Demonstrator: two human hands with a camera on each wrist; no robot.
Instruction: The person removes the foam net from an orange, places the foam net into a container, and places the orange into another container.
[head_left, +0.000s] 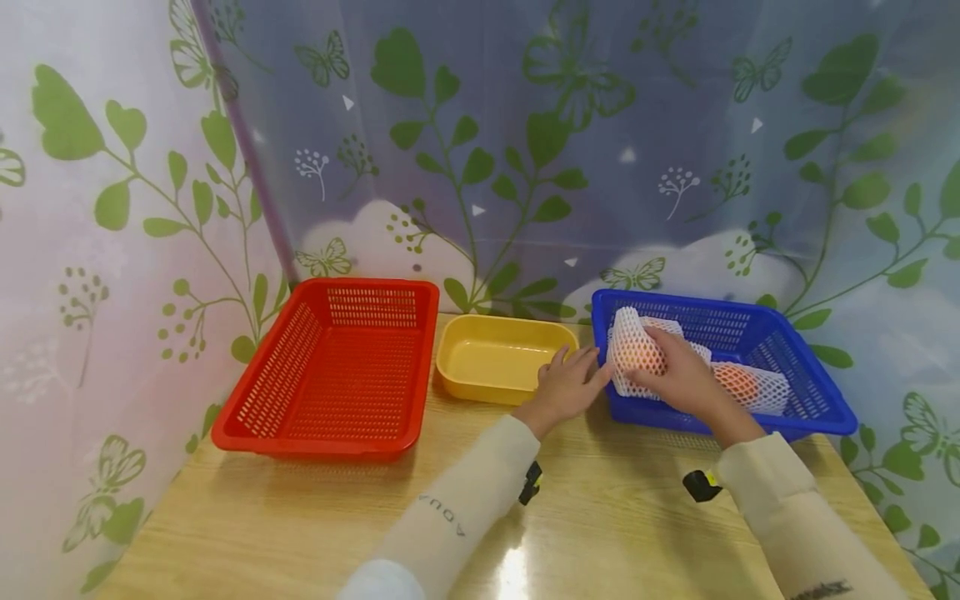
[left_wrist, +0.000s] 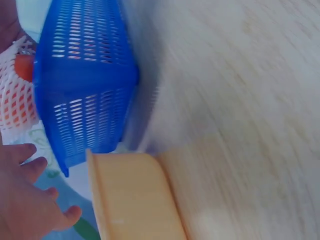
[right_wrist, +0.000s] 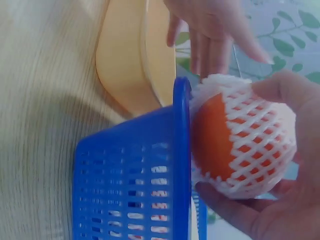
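Observation:
My right hand [head_left: 684, 377] grips a round orange fruit [head_left: 636, 352] in a white foam net, over the near left corner of the blue basket [head_left: 686, 302]. In the right wrist view, thumb and fingers curl round the netted fruit [right_wrist: 252, 145] beside the basket's rim. My left hand [head_left: 564, 385] hovers between the yellow basin [head_left: 480, 390] and the blue basket, its fingers loosely spread and holding nothing. In the left wrist view, this hand [left_wrist: 30, 195] lies just short of the net. More netted fruit [head_left: 738, 385] lies inside the blue basket.
A red basket [head_left: 337, 392] stands at the left of the wooden table [head_left: 600, 508], with nothing in it. The yellow basin sits between the two baskets. A curtain [head_left: 480, 150] with a leaf and butterfly print hangs right behind them.

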